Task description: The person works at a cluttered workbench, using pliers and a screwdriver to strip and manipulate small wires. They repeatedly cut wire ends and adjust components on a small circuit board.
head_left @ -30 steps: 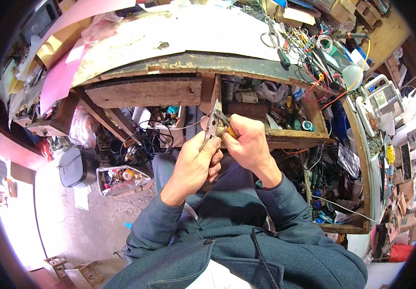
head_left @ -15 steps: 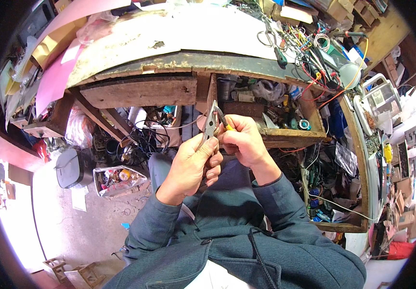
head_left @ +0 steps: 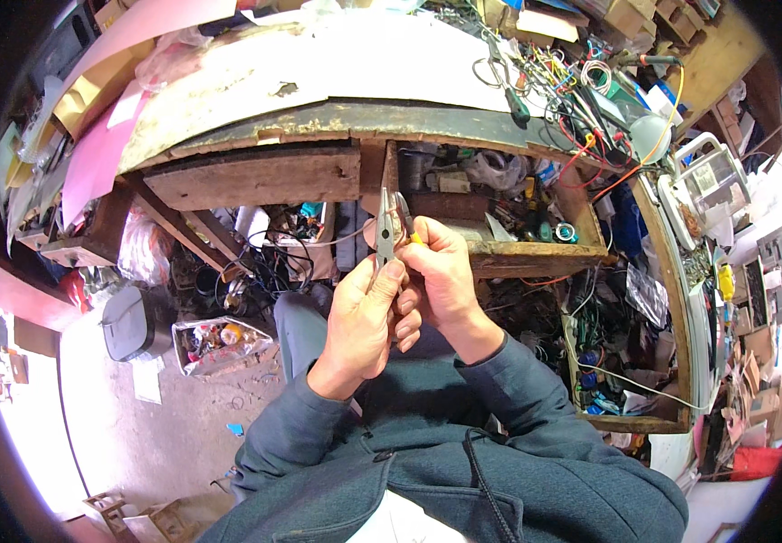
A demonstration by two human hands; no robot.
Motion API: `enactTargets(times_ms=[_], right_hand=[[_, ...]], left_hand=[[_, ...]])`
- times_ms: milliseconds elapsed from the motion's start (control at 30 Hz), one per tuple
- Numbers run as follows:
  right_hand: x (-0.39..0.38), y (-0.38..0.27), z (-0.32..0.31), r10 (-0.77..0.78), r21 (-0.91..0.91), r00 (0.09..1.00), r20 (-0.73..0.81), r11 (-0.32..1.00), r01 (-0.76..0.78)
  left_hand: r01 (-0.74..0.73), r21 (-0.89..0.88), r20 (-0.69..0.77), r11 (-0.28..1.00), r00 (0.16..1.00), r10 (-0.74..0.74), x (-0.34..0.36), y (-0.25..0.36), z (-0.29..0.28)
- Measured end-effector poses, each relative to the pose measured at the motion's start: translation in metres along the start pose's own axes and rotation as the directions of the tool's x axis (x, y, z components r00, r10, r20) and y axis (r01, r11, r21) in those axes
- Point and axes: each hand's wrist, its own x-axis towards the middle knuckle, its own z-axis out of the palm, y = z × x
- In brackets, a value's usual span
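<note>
My left hand [head_left: 353, 317] is closed around a pair of long-nose pliers [head_left: 386, 233], whose grey jaws point up and away from me. Close against it, my right hand [head_left: 445, 276] is closed on a slim tool with a yellow grip [head_left: 417, 239]; most of it is hidden by the fingers, and its exact kind does not show. The tool's dark front end lies beside the plier jaws. Just left of the jaws, a small copper-coloured round piece [head_left: 372, 233] shows partly behind them. Any small part between the two tools is too small to make out.
Ahead is a worn wooden bench [head_left: 319, 118] with an open drawer [head_left: 536, 258] full of parts. Scissors, test leads and coloured wires [head_left: 581, 100] crowd its far right. A black bin [head_left: 133, 321] and a box of scraps [head_left: 219, 344] stand on the floor at left.
Both hands have shifted slightly, and the plier jaws stand more upright. The yellow-gripped tool has turned, with its dark front end now nearer the jaws.
</note>
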Motion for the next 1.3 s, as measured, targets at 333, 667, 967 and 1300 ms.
enactTargets(times_ms=[333, 667, 967, 1300], right_hand=[[0.008, -0.004, -0.005, -0.006, 0.071, 0.998, 0.057, 0.997, 0.002], [0.014, -0.006, -0.005, -0.005, -0.317, 0.939, 0.345, 0.941, 0.122], [0.021, -0.01, 0.005, -0.092, -0.286, 0.964, 0.25, 0.944, 0.164], [0.022, -0.024, 0.001, -0.089, -0.317, 0.977, 0.192, 0.937, 0.148]], left_hand=[[-0.093, -0.043, 0.002, 0.995, 0.996, 0.094, -0.003, 0.004, -0.007], [-0.108, -0.008, -0.01, 0.994, 0.994, 0.108, -0.01, 0.018, -0.019], [-0.08, 0.04, -0.058, 0.996, 0.995, 0.082, -0.009, 0.013, -0.024], [-0.138, 0.409, -0.024, 0.902, 0.986, 0.162, -0.005, 0.011, -0.044]])
